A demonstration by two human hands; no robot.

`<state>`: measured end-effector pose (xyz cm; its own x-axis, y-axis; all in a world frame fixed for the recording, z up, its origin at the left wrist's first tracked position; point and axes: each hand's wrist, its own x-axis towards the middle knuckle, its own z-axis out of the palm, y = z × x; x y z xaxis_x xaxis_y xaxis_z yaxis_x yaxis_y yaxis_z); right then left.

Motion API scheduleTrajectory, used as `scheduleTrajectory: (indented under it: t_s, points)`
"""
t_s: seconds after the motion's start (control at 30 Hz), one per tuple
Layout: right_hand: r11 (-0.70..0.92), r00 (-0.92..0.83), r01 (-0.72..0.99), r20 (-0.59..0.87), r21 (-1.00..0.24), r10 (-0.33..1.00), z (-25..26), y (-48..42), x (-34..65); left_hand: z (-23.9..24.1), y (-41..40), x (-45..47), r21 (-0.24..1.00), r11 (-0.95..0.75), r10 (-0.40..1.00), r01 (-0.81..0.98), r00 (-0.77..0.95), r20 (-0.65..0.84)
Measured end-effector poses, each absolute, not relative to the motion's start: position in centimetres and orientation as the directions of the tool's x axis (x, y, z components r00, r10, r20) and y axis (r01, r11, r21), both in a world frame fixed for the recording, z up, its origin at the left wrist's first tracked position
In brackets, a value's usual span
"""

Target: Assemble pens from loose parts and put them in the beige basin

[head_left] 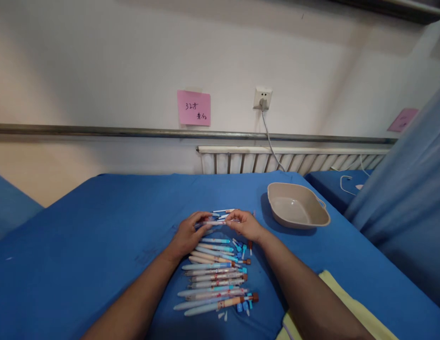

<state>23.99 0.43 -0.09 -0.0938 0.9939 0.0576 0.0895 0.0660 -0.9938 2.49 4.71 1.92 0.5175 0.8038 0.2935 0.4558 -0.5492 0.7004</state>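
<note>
My left hand (188, 235) and my right hand (246, 225) come close together over the far end of a row of pens. A thin pale pinkish pen (215, 222) lies level between them, one end in the fingers of each hand. Just beyond it are a few slim white and blue pen parts (223, 211), partly hidden by my hands. Nearer to me, several pens (216, 276) with pale, blue, orange and patterned barrels lie side by side. Small blue pieces (237, 245) are scattered at their right ends, with more low down by a brown-topped pen (237, 301).
A beige plastic basin (297, 206) stands to the right on the blue sheet (99, 245). Yellow cloth (347, 302) lies under my right forearm. Behind are a radiator (241, 160), a metal rail (134, 131) and a socket with a plugged cord (263, 100). A blue curtain (404, 189) hangs at right.
</note>
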Motion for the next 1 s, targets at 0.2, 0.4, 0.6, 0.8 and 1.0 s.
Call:
scheduleTrajectory:
  t_s: [0.2,0.4,0.6,0.8,1.0]
  points:
    - [0.083,-0.071,0.093,0.076,-0.992,0.995,0.0,0.3,24.0,1.7,4.8,2.5,0.744,-0.475,0.840,0.469,0.492,0.226]
    - [0.060,-0.071,0.083,0.054,-0.995,0.996,-0.3,0.5,24.4,1.7,4.9,2.2,0.687,-0.484,0.852,0.542,0.472,0.227]
    - [0.083,-0.045,0.120,0.078,-0.989,0.996,-0.2,0.5,24.6,1.8,5.0,2.2,0.729,-0.476,0.860,0.491,0.432,0.271]
    - [0.104,-0.061,0.172,0.095,-0.979,0.994,-0.9,0.9,25.3,1.2,5.5,2.0,0.718,-0.504,0.815,0.480,0.538,0.213]
    - [0.102,-0.017,0.251,0.101,-0.963,0.995,-2.1,1.7,27.2,1.0,6.8,0.7,0.599,-0.542,0.829,0.589,0.493,0.265]
